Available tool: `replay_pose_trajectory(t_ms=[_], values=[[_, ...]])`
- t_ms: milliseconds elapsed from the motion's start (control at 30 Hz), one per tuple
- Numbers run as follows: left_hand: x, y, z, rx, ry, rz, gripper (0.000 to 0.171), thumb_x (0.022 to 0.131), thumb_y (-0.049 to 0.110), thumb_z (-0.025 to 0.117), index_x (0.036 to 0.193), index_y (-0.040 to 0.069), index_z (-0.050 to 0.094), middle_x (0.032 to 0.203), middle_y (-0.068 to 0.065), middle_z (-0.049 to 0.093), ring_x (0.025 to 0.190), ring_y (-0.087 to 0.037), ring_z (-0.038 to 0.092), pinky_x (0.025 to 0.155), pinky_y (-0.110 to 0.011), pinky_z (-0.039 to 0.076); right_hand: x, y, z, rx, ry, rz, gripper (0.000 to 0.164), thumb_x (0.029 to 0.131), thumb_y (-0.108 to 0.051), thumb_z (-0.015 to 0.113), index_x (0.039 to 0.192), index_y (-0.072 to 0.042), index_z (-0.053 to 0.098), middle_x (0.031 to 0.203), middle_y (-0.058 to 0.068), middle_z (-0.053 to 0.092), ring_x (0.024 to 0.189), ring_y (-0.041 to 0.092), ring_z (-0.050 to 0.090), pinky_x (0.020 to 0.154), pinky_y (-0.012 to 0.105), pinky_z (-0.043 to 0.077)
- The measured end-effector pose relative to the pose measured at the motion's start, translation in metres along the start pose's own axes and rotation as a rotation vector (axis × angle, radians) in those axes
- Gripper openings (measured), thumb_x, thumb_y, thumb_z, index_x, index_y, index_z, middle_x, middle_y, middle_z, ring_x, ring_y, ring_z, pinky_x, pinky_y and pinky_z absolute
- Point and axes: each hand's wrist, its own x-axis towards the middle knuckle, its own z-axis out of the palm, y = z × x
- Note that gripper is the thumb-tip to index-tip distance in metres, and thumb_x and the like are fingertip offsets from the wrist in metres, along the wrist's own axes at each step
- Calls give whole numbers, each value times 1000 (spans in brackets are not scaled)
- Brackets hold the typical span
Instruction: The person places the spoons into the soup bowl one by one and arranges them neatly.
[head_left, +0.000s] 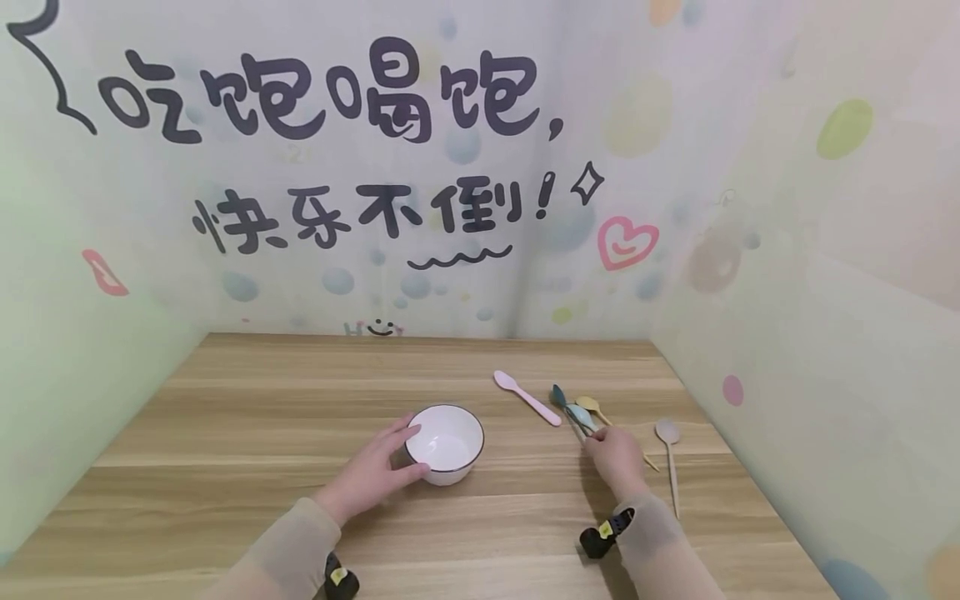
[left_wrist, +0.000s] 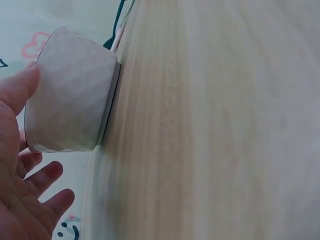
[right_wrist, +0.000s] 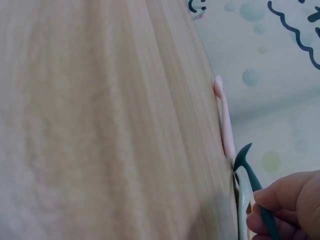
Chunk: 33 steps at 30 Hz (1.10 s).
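Note:
A white bowl (head_left: 450,439) with a dark rim stands upright on the wooden table, its faceted outer wall (left_wrist: 75,95) filling much of the left wrist view. My left hand (head_left: 372,473) holds its left side, thumb at the near rim and a finger at the far rim. To the right, my right hand (head_left: 618,461) pinches a dark green spoon (right_wrist: 256,180) by the handle between thumb and fingers. Beneath and beside it lie a light blue spoon (head_left: 581,415) and a yellow spoon (head_left: 588,404), both partly hidden by the hand.
A pink spoon (head_left: 529,400) lies between the bowl and the right hand, farther back. Near the table's right edge is a beige spoon (head_left: 672,471). Printed walls (head_left: 360,292) border the wooden table (head_left: 247,400) at the back and both sides.

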Motion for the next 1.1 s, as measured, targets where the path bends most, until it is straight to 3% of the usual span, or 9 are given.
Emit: replay_pose_trajectory(t_ms=[300,433,633,833,1100], values=[[-5,1,4,-2,49,2,69,85,41,72,137,2,51,154,-14,32,140,-37,28,110,-53,30,-2,-4,-5,112,47,17,22,93,-18,59,100,0,69,88,10,66,72,20,53,57,27,42],[-6,2,7,-12,89,5,66,84,39,73,135,2,53,152,-14,35,139,-38,30,111,-54,28,-4,-8,-7,177,81,7,24,94,-20,60,104,0,69,100,14,68,81,23,56,63,29,44],[-8,3,9,-51,115,-30,62,85,36,73,134,2,55,152,-9,36,140,-34,30,112,-52,28,-6,-15,-10,236,64,-20,27,96,-22,59,113,-2,68,108,14,67,92,24,57,71,32,46],[-8,2,10,-52,131,-36,59,85,32,74,133,3,56,151,-8,37,139,-34,31,112,-52,28,-4,-28,-14,259,-12,-167,20,94,-20,64,107,-6,71,98,7,67,86,20,57,71,31,47],[-7,0,11,-40,142,-25,57,85,33,74,131,3,57,149,-11,41,137,-35,34,110,-52,31,-4,-52,-22,112,-124,-430,11,90,-19,69,98,-13,74,93,-2,64,84,15,56,73,34,49]])
